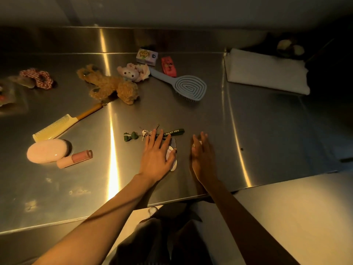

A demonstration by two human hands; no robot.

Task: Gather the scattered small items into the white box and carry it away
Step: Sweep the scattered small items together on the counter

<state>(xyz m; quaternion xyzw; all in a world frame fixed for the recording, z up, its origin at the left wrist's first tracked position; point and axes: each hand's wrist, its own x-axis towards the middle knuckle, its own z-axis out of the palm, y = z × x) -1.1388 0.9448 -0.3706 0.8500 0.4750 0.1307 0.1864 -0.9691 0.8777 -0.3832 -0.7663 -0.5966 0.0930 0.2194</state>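
While both hands sat near the front edge of the steel table (267,131), the white box (267,73) lay well apart, far-right, its long axis running left to right and tilted down toward the right. Right hand (202,152) was nearer to it.

Left hand (156,153): fingers spread flat, pressing on a small white oval disc (172,163), fingertips touching the green keychain strap (172,133), whose long axis ran left-right. Right hand: fingers straight and together; something small and pale showed at the fingers, couldn't tell if it was held.

Scattered items, all left of the box:
- blue paddle hairbrush (183,83), hard plastic, handle pointing back-left
- brown plush bear (110,85), fuzzy
- cream comb (57,127)
- pink oval case (46,151), glossy
- lipstick tube (74,158)
- red scrunchie (37,77)

Judgement: items need to go rightward, or the box needs pulling in first.
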